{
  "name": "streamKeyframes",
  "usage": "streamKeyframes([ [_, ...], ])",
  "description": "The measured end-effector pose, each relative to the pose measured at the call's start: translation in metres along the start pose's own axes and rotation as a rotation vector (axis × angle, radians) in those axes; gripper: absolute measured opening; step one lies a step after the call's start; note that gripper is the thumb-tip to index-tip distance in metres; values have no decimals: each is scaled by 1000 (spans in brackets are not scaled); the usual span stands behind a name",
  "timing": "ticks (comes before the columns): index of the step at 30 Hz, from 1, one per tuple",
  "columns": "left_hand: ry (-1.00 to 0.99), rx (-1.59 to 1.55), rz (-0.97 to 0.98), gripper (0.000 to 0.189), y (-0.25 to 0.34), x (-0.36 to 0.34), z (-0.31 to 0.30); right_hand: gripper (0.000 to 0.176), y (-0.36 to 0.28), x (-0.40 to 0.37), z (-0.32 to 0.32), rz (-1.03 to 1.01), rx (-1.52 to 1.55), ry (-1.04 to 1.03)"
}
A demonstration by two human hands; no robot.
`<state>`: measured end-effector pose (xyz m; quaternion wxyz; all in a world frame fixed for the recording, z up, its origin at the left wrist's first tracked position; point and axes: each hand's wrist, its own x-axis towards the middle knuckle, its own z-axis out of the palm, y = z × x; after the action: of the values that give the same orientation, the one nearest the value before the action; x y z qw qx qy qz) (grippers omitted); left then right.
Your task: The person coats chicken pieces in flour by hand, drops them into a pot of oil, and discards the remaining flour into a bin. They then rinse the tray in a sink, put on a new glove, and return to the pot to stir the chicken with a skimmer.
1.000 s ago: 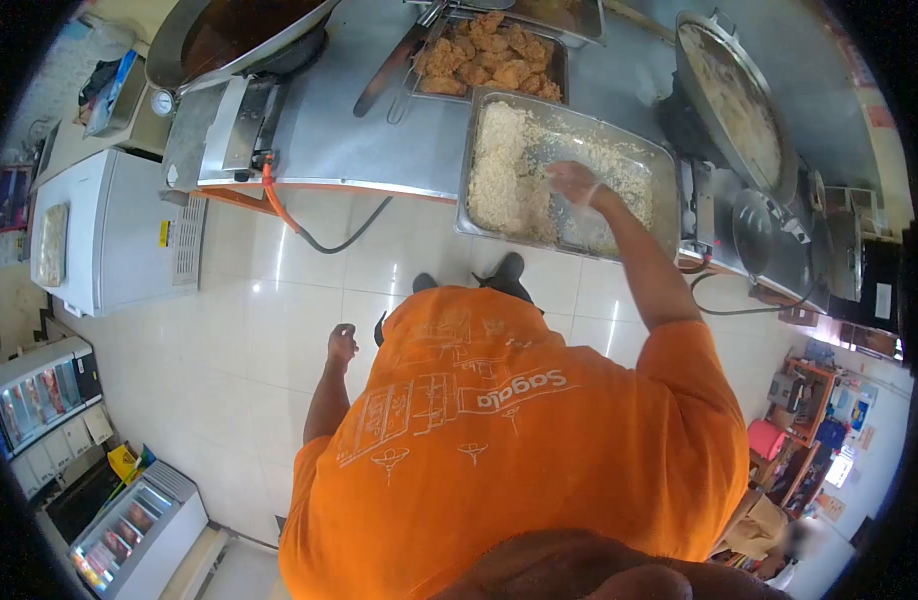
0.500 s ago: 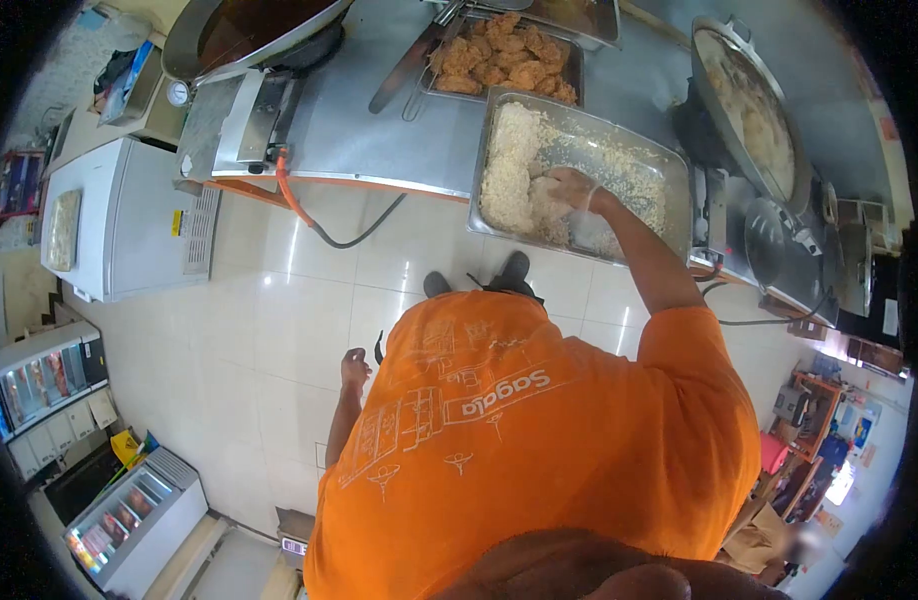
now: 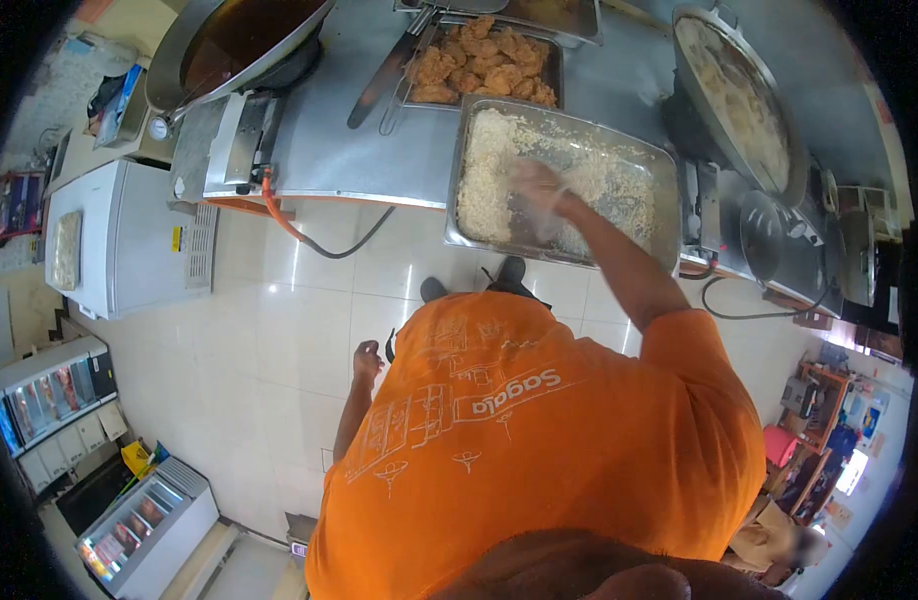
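My right hand (image 3: 541, 188), in a thin clear plastic glove, is over a large steel tray (image 3: 669, 200) of pale crumbs. It is smeared by motion, so I cannot tell how its fingers are set. A thick heap of pale crumbs (image 3: 487, 175) fills the tray's left side, and a thinner scatter (image 3: 619, 190) covers the right. Low at my side hangs my left hand (image 3: 367, 358), empty, its fingers loosely bent and apart, away from the counter.
Behind the crumb tray sits a smaller tray of fried pieces (image 3: 484, 65), with a long flat blade (image 3: 379, 90) beside it. A wok of dark oil (image 3: 244, 45) stands left; another pan with bubbling, pale contents (image 3: 734, 100) stands right. An orange hose (image 3: 279, 215) hangs below the counter edge.
My right hand has lifted off the crumbs at the tray's lower middle and moved up and left, now blurred. The view has shifted slightly. My left hand still hangs at my side.
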<state>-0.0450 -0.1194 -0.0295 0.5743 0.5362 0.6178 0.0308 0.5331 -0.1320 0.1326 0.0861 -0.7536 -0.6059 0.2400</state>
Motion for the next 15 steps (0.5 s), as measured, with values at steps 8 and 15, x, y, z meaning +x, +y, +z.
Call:
streamKeyframes([
  [8,59,-138,-113,29,82,-6,-7,58,-90,5,5,566,794,156],
  [15,6,-126,-56,25,16,-11,-6,45,-32,-68,-29,428,961,346],
])
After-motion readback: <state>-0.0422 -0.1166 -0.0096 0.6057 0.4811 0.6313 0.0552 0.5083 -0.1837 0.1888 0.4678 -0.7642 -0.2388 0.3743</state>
